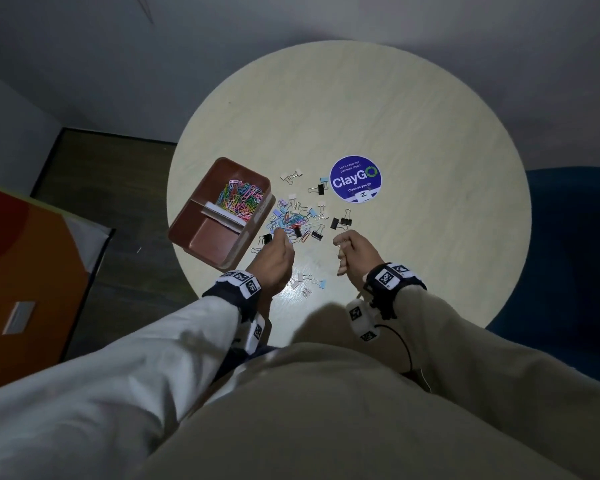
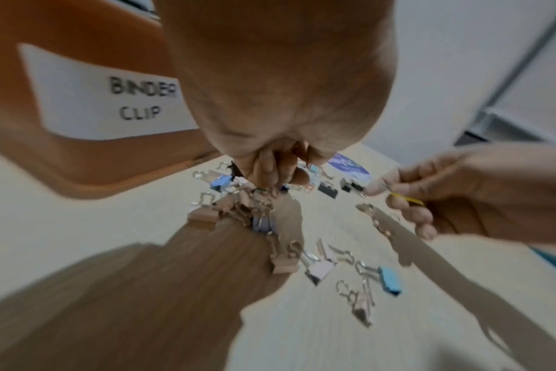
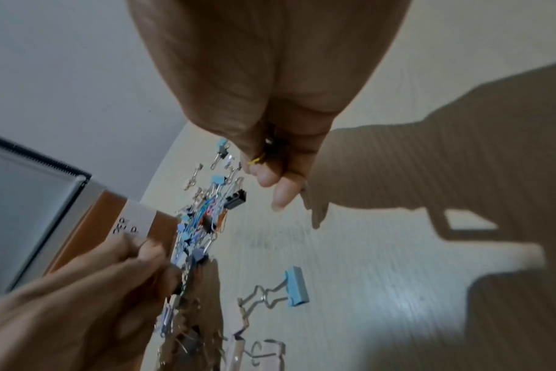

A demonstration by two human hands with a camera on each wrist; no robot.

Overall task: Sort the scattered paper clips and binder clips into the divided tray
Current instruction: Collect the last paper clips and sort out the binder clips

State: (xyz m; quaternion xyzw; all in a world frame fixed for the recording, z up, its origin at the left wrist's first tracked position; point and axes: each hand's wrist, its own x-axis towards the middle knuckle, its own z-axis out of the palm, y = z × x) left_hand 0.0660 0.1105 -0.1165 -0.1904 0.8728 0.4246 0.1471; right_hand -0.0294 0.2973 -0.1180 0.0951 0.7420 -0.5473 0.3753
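My right hand (image 2: 454, 193) pinches yellow paper clip (image 2: 407, 199); left hand (image 1: 274, 259) fingertips bunched in clip pile (image 1: 293, 221) (hold unclear); divided tray (image 1: 191, 233) lies left of both, nearer left hand.

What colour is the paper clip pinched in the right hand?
Yellow. The paper clip sits in the right hand; clearest in the right wrist view.

Head view dim with dark, bowed edges and one pale glare patch on the counter (image 1: 291, 299) near the body; both wrist views brighter but motion-blurred and stretched outward, with hard shadows of the hands (image 3: 397, 160) cast across the counter.
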